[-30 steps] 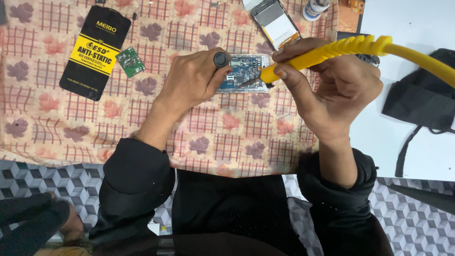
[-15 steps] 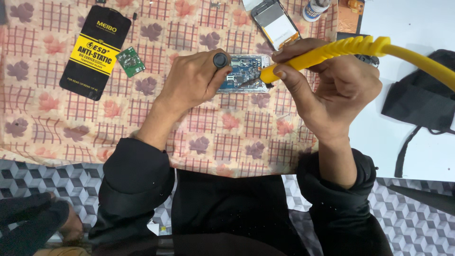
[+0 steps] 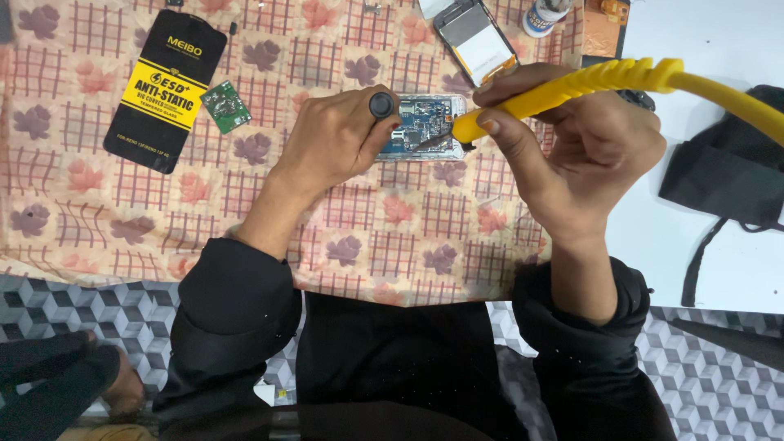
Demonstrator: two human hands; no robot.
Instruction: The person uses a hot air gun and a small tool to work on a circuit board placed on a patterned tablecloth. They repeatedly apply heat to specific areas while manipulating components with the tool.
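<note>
An opened phone with its blue circuit board bare lies on a patterned cloth. My right hand grips a yellow soldering iron, whose tip rests on the board's right part. My left hand is closed around a dark round-ended tool, held upright at the phone's left edge. The tool's lower end is hidden by my fingers.
A black and yellow flat packet and a small green circuit board lie at the left. A second phone and a small bottle are at the top. A black pouch sits on the white table at the right.
</note>
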